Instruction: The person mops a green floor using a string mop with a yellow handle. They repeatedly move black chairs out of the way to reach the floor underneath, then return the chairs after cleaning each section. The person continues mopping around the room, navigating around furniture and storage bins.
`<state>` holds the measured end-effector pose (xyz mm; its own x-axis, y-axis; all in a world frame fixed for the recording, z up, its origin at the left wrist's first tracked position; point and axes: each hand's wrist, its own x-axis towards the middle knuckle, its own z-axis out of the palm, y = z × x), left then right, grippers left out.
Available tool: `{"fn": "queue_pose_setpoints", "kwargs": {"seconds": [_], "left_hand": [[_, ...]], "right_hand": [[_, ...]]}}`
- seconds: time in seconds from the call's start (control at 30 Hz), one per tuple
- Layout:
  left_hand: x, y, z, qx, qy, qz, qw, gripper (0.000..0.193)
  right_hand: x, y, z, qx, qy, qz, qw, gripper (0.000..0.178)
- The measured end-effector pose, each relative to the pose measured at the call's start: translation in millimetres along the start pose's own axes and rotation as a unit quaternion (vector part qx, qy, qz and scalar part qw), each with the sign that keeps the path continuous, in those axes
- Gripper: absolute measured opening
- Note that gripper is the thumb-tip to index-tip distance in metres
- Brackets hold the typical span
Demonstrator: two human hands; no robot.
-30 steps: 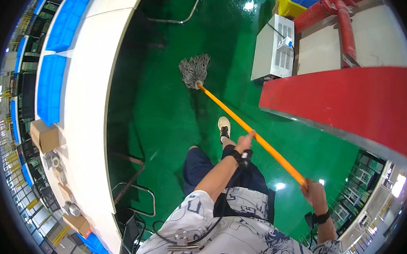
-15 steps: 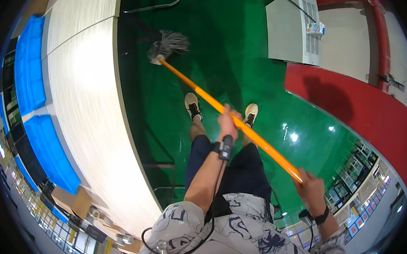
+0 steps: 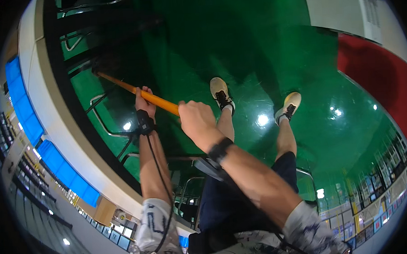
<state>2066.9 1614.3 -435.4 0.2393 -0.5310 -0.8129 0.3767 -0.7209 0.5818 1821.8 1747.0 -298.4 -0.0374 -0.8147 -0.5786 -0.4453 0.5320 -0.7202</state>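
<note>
Mop is clamped in both fists: right hand wrapped around the near end, left hand curled around it farther along, so nearer the head. Long axis slants up and leftward from the grip, away from the feet, past a metal frame toward the table; head lost in shadow, strands can't be told.
</note>
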Motion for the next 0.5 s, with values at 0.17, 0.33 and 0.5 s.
{"fn": "queue_pose_setpoints", "kwargs": {"seconds": [0.17, 0.33, 0.5], "left_hand": [[-14.2, -32.7, -13.9, 0.209, 0.083, -0.088, 0.97, 0.023], [-95.4, -173.4, 34.5, 0.402, 0.274, -0.004, 0.874, 0.031], [-321.3, -392.3, 109.3, 0.0, 0.043, -0.03, 0.999, 0.059]], "right_hand": [[-47.8, 73.5, 5.0, 0.054, 0.025, -0.046, 0.997, 0.018], [-228.8, 192.6, -117.0, -0.024, 0.051, -0.08, 0.995, 0.023], [-477.6, 242.2, -236.5, -0.096, -0.026, 0.284, 0.954, 0.029]]}}
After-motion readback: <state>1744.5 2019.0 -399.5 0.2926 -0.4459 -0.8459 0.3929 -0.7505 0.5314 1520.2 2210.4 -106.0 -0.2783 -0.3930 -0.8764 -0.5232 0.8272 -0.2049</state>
